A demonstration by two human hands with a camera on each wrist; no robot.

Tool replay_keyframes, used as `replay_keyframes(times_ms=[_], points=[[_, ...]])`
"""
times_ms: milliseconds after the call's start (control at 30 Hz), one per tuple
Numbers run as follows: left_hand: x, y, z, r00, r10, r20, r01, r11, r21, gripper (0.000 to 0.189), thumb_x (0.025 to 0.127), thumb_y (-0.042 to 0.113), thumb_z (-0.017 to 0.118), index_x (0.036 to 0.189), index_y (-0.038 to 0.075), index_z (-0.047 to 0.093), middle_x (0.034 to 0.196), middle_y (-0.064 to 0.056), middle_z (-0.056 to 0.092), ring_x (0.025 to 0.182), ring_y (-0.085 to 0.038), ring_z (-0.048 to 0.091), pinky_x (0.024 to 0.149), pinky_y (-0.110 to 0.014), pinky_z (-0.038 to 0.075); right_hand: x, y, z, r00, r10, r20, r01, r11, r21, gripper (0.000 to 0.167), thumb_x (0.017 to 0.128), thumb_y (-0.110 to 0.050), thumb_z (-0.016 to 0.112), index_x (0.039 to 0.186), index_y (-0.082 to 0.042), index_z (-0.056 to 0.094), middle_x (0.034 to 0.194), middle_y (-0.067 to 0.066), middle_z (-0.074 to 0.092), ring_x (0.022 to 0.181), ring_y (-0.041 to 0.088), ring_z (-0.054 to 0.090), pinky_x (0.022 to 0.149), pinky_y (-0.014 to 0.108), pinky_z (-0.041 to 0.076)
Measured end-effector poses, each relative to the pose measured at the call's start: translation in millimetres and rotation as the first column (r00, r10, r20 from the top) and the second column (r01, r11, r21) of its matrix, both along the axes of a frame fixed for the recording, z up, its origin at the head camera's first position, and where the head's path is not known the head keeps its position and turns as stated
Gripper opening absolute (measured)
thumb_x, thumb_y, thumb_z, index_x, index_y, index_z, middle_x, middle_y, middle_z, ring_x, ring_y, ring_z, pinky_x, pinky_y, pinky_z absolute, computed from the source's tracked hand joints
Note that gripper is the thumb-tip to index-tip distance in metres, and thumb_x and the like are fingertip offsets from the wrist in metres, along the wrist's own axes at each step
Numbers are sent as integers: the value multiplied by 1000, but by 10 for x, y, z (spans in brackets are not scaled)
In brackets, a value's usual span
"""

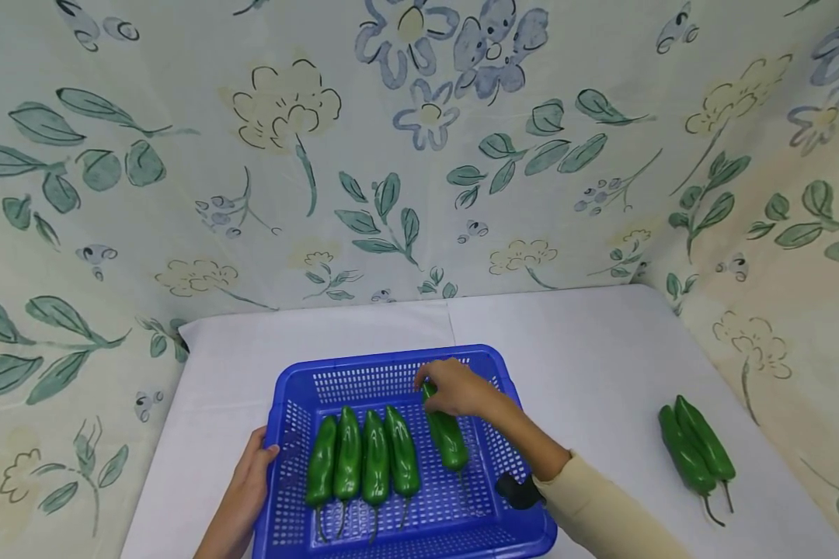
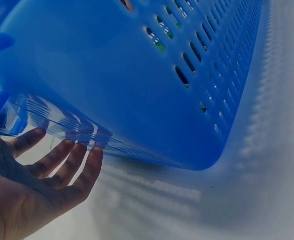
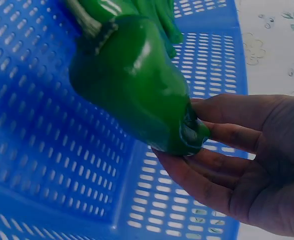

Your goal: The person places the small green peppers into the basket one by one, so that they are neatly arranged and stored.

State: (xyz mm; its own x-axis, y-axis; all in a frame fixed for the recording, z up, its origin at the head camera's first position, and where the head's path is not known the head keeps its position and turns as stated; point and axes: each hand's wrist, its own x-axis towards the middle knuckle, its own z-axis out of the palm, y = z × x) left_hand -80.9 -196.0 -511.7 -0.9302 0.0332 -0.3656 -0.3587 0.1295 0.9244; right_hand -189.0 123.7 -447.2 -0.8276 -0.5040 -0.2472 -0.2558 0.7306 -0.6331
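Note:
A blue perforated plastic basket [image 1: 384,359] sits on a white-covered table. My left hand [image 1: 253,470] grips its left side, thumb over the rim and fingers [image 2: 89,172] against the outer wall. Inside the basket, my right hand [image 1: 456,390] pinches the tip of a long green pepper [image 1: 449,444], whose stem points toward me. The right wrist view shows thumb and fingers [image 3: 197,180] around the narrow end of this pepper [image 3: 136,90]. To its left, several green peppers [image 1: 348,458] lie side by side in a row, stems toward me.
Two more green peppers [image 1: 695,446] lie together on the table, right of the basket. Floral cloth [image 1: 419,256] hangs behind the table and along both sides. A black device [image 1: 520,491] sits at my right wrist, over the basket's right part.

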Motion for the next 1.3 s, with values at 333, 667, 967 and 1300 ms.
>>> replay_keyframes(times_ms=[333, 667, 967, 1300], points=[[2, 10, 10, 1000, 10, 15, -10, 1000, -5, 45, 107, 20, 23, 150, 8, 22, 140, -26, 40, 113, -35, 58, 84, -49, 60, 43, -183, -212, 999, -23, 29, 22, 999, 34, 32, 76, 5, 76, 107, 4, 69, 106, 18, 67, 67, 14, 62, 52, 19, 55], [-4, -2, -5, 999, 15, 33, -15, 1000, 17, 46, 107, 21, 23, 151, 9, 20, 141, -27, 37, 107, -33, 62, 77, -49, 62, 80, -333, -349, 998, -55, -17, 56, 995, 83, 31, 74, 4, 77, 104, 2, 70, 102, 15, 69, 79, 21, 64, 60, 21, 56], [-4, -3, -1, 1000, 14, 28, -14, 1000, 17, 45, 107, 21, 23, 151, 8, 20, 140, -27, 37, 104, -32, 62, 76, -48, 62, 134, -390, -326, 997, -22, -72, 27, 997, 73, 27, 78, 4, 73, 104, 2, 69, 104, 16, 70, 90, 27, 66, 66, 23, 58], [-5, 2, 6, 999, 18, 32, -19, 999, 32, 44, 108, 21, 23, 151, 10, 21, 139, -28, 39, 102, -32, 62, 75, -49, 62, 151, -334, -253, 999, -10, -46, 12, 999, 50, 30, 90, 2, 60, 118, -4, 69, 117, 16, 68, 66, 16, 60, 54, 22, 52]])
